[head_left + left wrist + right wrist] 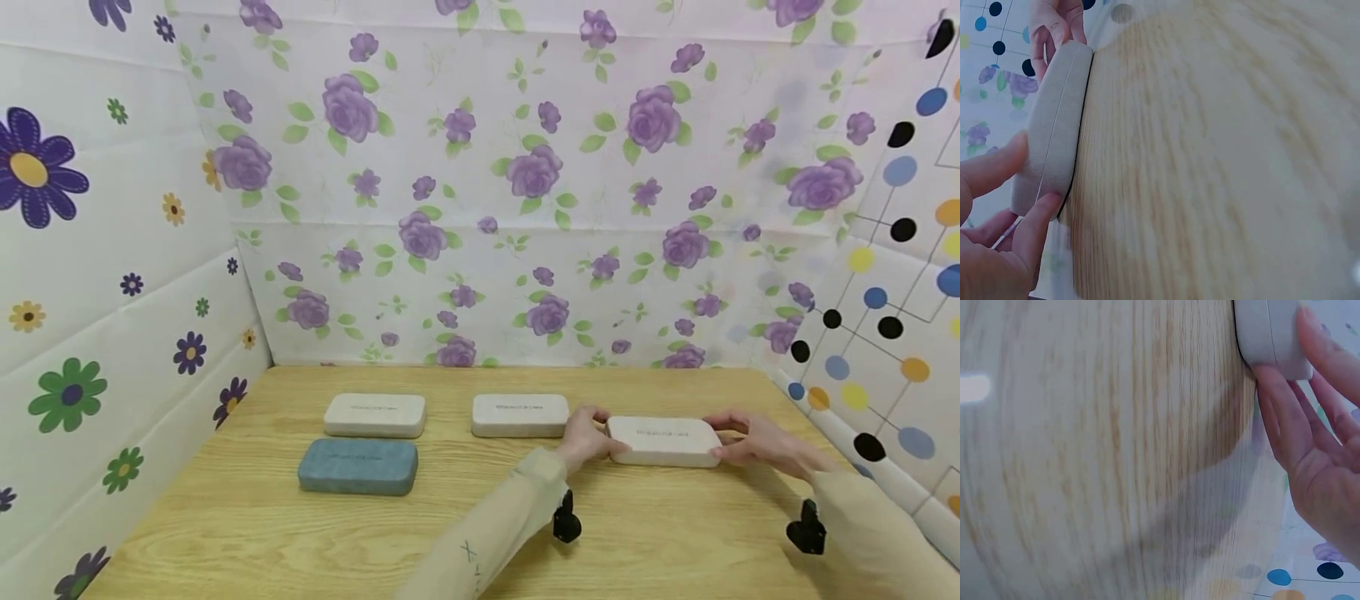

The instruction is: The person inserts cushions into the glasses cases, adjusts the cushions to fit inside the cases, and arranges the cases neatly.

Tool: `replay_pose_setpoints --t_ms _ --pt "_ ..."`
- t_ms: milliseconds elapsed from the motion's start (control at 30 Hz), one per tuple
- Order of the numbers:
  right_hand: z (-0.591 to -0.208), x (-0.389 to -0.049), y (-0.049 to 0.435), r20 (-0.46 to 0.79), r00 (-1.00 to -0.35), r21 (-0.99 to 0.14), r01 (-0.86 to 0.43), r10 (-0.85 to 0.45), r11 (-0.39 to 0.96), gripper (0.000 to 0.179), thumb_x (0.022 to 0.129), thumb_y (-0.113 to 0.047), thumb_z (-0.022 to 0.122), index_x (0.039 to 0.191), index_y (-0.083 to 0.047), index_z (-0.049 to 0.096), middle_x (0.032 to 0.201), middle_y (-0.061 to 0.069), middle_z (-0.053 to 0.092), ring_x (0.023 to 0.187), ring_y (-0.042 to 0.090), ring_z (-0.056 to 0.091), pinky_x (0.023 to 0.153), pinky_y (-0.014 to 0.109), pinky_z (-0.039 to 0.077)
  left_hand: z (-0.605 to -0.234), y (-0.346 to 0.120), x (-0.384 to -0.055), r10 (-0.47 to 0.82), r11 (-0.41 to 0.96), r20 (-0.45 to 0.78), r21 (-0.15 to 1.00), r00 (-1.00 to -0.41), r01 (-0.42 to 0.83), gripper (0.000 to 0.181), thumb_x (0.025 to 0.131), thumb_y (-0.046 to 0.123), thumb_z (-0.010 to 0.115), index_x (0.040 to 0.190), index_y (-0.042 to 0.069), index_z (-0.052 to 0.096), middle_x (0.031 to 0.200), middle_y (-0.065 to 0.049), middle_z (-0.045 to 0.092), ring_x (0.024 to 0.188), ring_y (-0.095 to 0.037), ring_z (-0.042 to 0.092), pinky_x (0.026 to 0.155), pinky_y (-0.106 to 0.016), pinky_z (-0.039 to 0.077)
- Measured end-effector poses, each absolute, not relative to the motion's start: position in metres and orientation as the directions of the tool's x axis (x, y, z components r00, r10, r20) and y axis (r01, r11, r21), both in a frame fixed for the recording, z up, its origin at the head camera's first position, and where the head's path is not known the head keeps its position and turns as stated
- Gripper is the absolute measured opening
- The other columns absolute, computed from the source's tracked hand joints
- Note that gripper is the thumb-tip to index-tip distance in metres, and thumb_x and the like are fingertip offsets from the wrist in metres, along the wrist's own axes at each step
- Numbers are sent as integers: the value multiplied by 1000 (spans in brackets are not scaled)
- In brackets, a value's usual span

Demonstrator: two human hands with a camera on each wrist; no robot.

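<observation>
An off-white glasses case (663,441) with rounded corners lies on the right of the table, a line of small print on its lid. Its left end is held by my left hand (587,438), with thumb and fingers around the corner. The right hand (757,442) grips the opposite end in the same manner. In the left wrist view, a seam runs along the side of the case (1055,125), and its lower edge appears to rest on the table. Part of the case (1272,337) shows in the right wrist view between thumb and fingers.
Two more off-white cases stand at the back, one at left (375,415) and one in the middle (520,415), close to my left hand. A blue case (358,466) sits in front of the left one. Patterned sheets (480,208) enclose the wooden table (300,550).
</observation>
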State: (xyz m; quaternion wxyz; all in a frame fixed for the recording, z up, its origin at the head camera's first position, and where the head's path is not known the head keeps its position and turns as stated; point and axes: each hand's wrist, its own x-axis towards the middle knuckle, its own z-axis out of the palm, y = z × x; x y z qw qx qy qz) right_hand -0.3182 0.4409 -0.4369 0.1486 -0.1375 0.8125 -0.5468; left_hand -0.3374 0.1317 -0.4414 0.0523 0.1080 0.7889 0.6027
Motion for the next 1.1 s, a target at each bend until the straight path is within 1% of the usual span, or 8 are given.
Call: replay_pose_setpoints --t_ms 133,300,433,567,733,833,933,1100 --pt "-435 -317 442 -124 -901 -935 -34 -415 353 54 82 -3 65 125 12 36 129 23 32 106 20 46 80 38 46 -442 125 -334 283 243 39 964 -958 111 44 61 -2 82 98 3 58 83 -5 55 65 -12 52 55 -26 48" --pt "-431 -317 435 -153 -873 -934 -25 -463 357 52 82 -3 66 124 11 39 127 22 37 106 28 47 80 39 46 -441 113 -331 323 307 59 938 -945 163 44 60 4 84 95 5 57 84 -2 53 67 -11 51 55 -25 46" --pt "-427 -318 425 -166 -847 -938 -23 -505 347 50 80 0 66 122 10 40 124 19 40 109 30 46 79 41 46 -439 100 -329 361 335 54 924 -931 183 46 60 6 85 96 5 56 85 -3 53 70 -12 52 57 -25 47" --pt "-422 -318 414 -160 -825 -939 -42 -541 342 46 80 1 66 118 10 41 122 20 41 108 32 47 77 42 47 -436 87 -326 391 342 50 919 -919 196 47 60 6 85 96 4 55 86 -5 54 70 -12 51 57 -25 46" --pt "-422 -317 395 -171 -793 -947 -32 -585 319 43 80 2 65 114 10 40 122 22 39 109 34 47 78 44 46 -435 67 -325 421 328 8 931 -907 161 46 60 1 83 96 4 54 87 -4 54 68 -13 53 54 -26 48" --pt "-422 -316 382 -179 -787 -949 -20 -591 314 41 80 2 66 111 10 39 121 21 39 108 35 47 77 45 46 -434 54 -324 430 345 -1 924 -903 164 46 60 2 84 96 4 55 91 -2 54 76 -14 53 55 -26 48" --pt "-422 -314 369 -185 -795 -947 -13 -578 322 43 79 1 68 110 9 40 120 21 40 108 37 46 77 44 47 -431 40 -322 434 367 -9 915 -901 168 46 60 3 84 95 4 54 92 -3 54 81 -16 53 57 -27 48" --pt "-421 -311 346 -173 -811 -939 -36 -559 342 45 76 -2 72 109 7 43 118 20 42 106 38 48 76 42 47 -428 17 -320 452 367 -27 916 -891 159 46 60 2 83 95 3 54 94 -3 53 81 -16 53 57 -28 49"
